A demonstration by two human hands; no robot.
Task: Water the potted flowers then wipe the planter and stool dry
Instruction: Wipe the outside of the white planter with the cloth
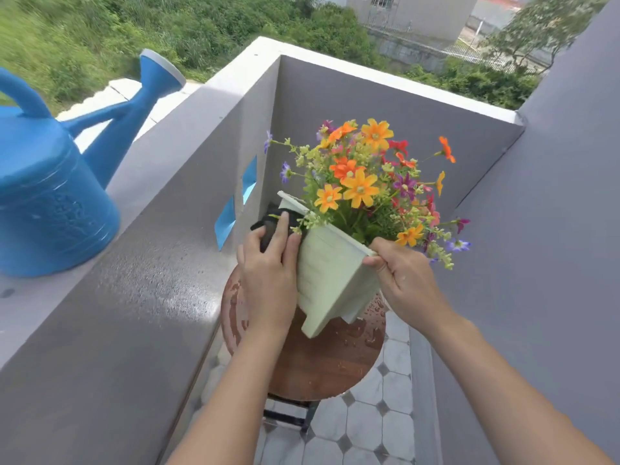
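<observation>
Above the wet round brown wooden stool [312,364], your right hand [407,283] is pinching the rim of the tilted pale green plastic planter [330,280]. Your left hand [268,280] is pressing a dark cloth [268,226] against its side. A blue plastic watering can [50,196] is standing on the grey ledge [134,297].

Right hand [404,280] pinches rim corner of pale green planter [330,276], planter tilted away, lifted, one foot just above wet round wooden stool [322,360]. Left hand [268,273] presses dark cloth [268,226] against planter's left side. Flowers [365,182] orange, red, purple. Blue watering can [50,182] on grey ledge [141,297], well apart at left.
</observation>
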